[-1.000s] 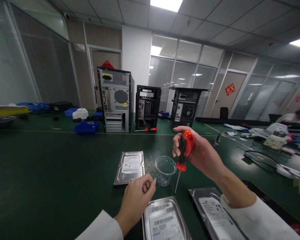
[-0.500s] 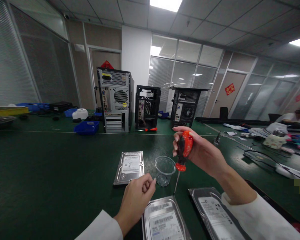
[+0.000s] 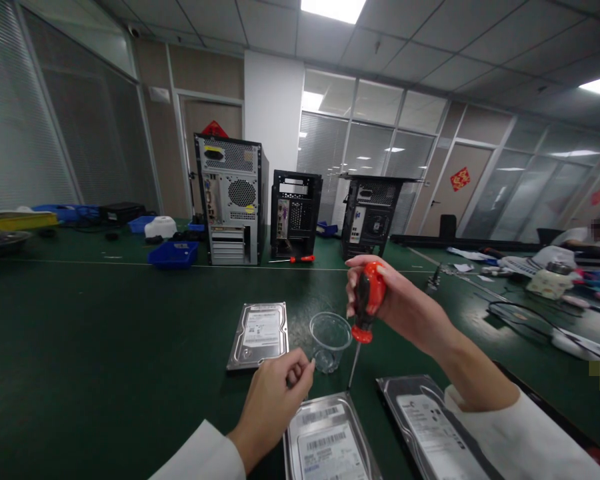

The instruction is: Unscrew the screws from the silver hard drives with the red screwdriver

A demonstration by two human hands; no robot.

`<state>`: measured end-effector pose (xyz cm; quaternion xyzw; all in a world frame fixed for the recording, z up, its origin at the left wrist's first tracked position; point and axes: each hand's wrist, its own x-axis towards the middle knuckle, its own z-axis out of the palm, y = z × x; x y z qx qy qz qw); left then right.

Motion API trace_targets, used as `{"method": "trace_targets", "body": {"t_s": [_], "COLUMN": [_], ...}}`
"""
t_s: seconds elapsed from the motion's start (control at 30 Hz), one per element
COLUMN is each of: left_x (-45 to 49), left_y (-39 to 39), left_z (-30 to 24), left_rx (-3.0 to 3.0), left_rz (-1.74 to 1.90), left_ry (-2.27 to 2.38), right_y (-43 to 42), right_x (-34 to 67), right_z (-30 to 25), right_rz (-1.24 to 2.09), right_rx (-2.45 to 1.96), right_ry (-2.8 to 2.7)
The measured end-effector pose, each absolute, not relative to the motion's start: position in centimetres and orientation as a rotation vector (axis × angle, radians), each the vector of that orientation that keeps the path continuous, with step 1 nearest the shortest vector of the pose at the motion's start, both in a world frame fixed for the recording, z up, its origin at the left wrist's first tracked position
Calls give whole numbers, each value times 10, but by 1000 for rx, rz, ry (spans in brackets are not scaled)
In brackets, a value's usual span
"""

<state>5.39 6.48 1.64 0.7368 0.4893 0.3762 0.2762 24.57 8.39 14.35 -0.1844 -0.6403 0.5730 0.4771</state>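
Observation:
My right hand [image 3: 405, 300] is wrapped round the red and black handle of a screwdriver [image 3: 369, 300]. The shaft points down, its tip at the far right corner of a silver hard drive [image 3: 330, 427]. My left hand [image 3: 280, 400] is closed, with thumb and fingers pinched above that drive's far left corner; whatever they hold, if anything, is hidden. Just beyond the fingertips stands a clear plastic cup [image 3: 330, 333]. A second hard drive [image 3: 260, 333] lies behind my left hand, and a third hard drive [image 3: 430, 427] lies under my right forearm.
Computer cases stand at the back: a tall one [image 3: 235, 200], a black open one [image 3: 296, 213] and another black one [image 3: 373, 217]. Another screwdriver [image 3: 300, 259] lies before them. A blue bin [image 3: 174, 255] sits at left. Cables [image 3: 510, 313] and clutter cover the right, near another person [image 3: 590, 233].
My left hand has shifted very slightly right, toward the cup. The right hand and screwdriver stay almost in place, with the tip at the same corner of the drive.

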Motion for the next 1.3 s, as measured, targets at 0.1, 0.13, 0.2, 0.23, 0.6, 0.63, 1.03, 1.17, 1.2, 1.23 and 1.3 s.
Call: {"method": "trace_targets", "body": {"t_s": [0.1, 0.13, 0.2, 0.23, 0.6, 0.63, 1.03, 1.17, 1.2, 1.23, 1.3], "left_x": [54, 54, 55, 54, 55, 55, 54, 53, 53, 53, 53], "left_y": [63, 63, 63, 63, 65, 65, 63, 63, 63, 63, 62], "left_z": [18, 19, 19, 19, 20, 20, 23, 23, 23, 23, 24], "left_rx": [1971, 1970, 1973, 1974, 1939, 1938, 1957, 1959, 1956, 1955, 1952], "left_rz": [993, 988, 981, 976, 946, 945, 960, 964, 965, 966, 969], "left_ry": [1306, 1300, 1278, 1264, 1188, 1186, 1197, 1185, 1186, 1187, 1189], "right_y": [85, 86, 87, 87, 87, 88, 87, 91, 92, 91, 90], "right_x": [244, 243, 242, 242, 247, 246, 245, 243, 243, 243, 244], "right_z": [141, 140, 139, 139, 141, 140, 140, 136, 136, 137, 138], "right_rz": [1323, 1295, 1262, 1255, 1292, 1266, 1313, 1268, 1278, 1293, 1344], "right_rx": [-490, -491, -476, -466, -450, -438, -469, -424, -407, -396, -388], "right_ry": [-1540, -1535, -1533, -1536, -1608, -1597, -1525, -1497, -1496, -1498, -1513]}}
